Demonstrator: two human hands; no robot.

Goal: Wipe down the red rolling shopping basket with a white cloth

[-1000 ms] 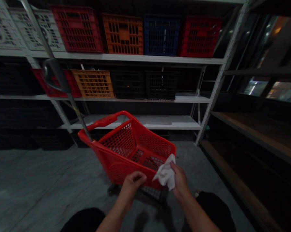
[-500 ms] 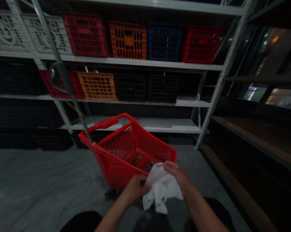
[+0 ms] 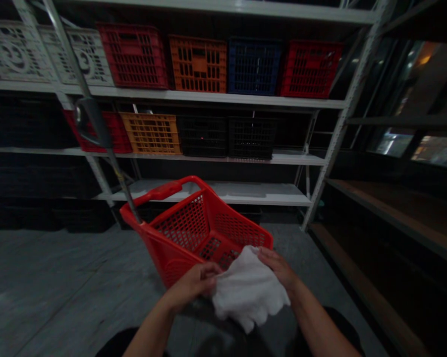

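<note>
A white cloth [image 3: 249, 290] hangs between my two hands, spread out, with a wavy lower edge. My left hand [image 3: 199, 282] pinches its left side, fingers curled. At its upper right edge my right hand [image 3: 277, 265] grips the cloth, fingers closed over it; the thumb is hidden behind the fabric. Just beyond the cloth stands a red plastic shopping cart [image 3: 186, 255] with perforated sides, and the cloth covers part of its near end.
A grey pole with a dark handle [image 3: 93, 121] rises from the cart's left corner. Behind are white metal shelves [image 3: 223, 191] holding red, orange, blue, white and black crates [image 3: 197, 63]. Brown shelves [image 3: 394, 203] line the right side. Grey concrete floor [image 3: 71, 277] lies at left.
The bunched cloth has been spread wider and flatter. My left hand has moved left and slightly up with its side of the cloth; my right hand has shifted slightly right.
</note>
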